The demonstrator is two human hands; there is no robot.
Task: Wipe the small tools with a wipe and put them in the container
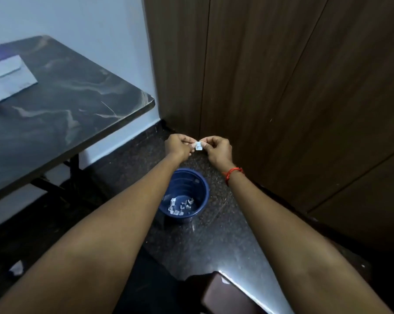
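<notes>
A person's two bare forearms are reaching forward and down, the hands meeting in the middle of the view. The left hand [177, 146] and the right hand [218, 151] are sharing one grip: the fingertips of both are pinching a small white square packet [198, 146], clamped on its opposite edges. The packet is sitting right between the two sets of fingertips, touching both, held up in the air. What the packet contains is too small to tell. A thin red thread band [233, 172] is circling the right wrist, just behind the grip.

Below the grip and nearer the person, a round dark blue ribbed plastic bin [184, 184] is standing upright on the dark speckled polished floor [214, 241]. A scatter of small white paper scraps [180, 206] is lying on the bottom of the bin.

Well to the left of the grip and higher up, a dark marble-patterned desk [55, 105] is carrying a flat white envelope-like box [8, 79]. Beyond the grip and to its right, a dark brown wood-panelled wall [282, 87] is filling the background.
</notes>
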